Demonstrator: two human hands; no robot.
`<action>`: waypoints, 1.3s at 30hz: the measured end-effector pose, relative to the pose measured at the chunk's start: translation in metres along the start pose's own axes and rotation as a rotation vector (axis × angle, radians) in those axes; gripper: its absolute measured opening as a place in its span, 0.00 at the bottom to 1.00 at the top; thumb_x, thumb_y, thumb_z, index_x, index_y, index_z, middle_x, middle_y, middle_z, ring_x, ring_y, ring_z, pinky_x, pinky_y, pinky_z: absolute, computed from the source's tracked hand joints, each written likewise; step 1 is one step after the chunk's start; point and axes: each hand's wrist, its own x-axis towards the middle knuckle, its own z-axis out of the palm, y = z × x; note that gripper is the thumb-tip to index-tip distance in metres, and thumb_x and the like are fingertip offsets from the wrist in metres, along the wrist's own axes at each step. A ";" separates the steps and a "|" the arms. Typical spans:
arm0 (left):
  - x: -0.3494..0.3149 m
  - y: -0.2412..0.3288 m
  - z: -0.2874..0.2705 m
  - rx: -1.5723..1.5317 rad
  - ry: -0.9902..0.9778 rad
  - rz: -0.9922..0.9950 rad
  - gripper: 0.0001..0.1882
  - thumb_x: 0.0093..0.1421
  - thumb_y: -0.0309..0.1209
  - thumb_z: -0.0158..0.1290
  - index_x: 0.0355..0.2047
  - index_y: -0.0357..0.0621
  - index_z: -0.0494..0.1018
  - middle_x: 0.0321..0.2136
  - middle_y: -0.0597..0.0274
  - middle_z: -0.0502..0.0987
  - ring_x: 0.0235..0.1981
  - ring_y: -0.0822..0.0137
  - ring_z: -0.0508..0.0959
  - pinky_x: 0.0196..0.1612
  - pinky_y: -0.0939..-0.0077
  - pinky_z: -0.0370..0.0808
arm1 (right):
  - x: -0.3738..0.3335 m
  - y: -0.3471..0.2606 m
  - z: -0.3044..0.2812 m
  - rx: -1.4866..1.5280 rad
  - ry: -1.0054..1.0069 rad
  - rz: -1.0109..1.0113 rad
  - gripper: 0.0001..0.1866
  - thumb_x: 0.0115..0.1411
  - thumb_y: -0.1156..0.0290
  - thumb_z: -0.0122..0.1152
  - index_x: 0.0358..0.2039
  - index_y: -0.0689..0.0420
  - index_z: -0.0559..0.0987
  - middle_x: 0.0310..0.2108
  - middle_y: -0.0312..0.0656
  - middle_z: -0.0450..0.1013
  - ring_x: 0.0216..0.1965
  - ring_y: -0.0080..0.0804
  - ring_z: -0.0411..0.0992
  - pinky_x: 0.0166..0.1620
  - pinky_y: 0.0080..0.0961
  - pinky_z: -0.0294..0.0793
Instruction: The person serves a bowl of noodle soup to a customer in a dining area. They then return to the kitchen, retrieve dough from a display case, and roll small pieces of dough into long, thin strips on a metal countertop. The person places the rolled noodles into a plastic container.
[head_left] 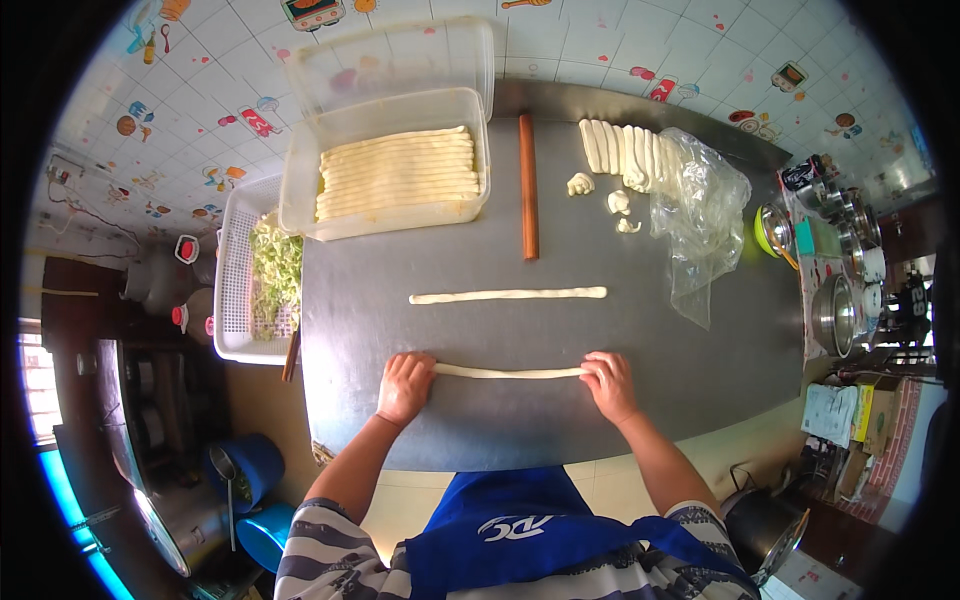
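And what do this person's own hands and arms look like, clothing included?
The left hand and right hand are bare, with no gloves, watch or bracelet showing. The forearms are uncovered too, up to grey-and-white striped sleeves with darker mottled patches. Over the shirt is a blue apron with white print.

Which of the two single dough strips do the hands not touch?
The farther strip, closer to the rolling pin; the left hand and right hand hold the ends of the nearer strip.
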 end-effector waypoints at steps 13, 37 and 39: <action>0.123 0.032 0.014 0.161 0.026 -0.133 0.30 0.56 0.40 0.54 0.58 0.46 0.62 0.61 0.52 0.59 0.63 0.55 0.57 0.62 0.53 0.52 | 0.145 0.007 0.032 -0.317 -0.033 0.164 0.31 0.60 0.50 0.52 0.61 0.50 0.63 0.63 0.49 0.54 0.62 0.49 0.53 0.64 0.45 0.50; 0.062 -0.032 -0.029 -0.347 -0.248 -0.469 0.18 0.54 0.29 0.55 0.45 0.40 0.69 0.47 0.54 0.71 0.41 0.60 0.75 0.43 0.66 0.72 | 0.082 0.048 -0.025 0.260 -0.128 0.383 0.25 0.49 0.72 0.68 0.49 0.54 0.71 0.42 0.45 0.67 0.43 0.41 0.68 0.44 0.34 0.71; 0.070 -0.022 -0.026 -0.820 -0.178 -0.702 0.16 0.56 0.31 0.53 0.44 0.38 0.70 0.42 0.53 0.74 0.34 0.62 0.78 0.37 0.69 0.74 | 0.079 0.050 -0.010 0.440 -0.103 0.509 0.28 0.50 0.71 0.68 0.51 0.54 0.70 0.43 0.44 0.68 0.44 0.37 0.68 0.44 0.33 0.70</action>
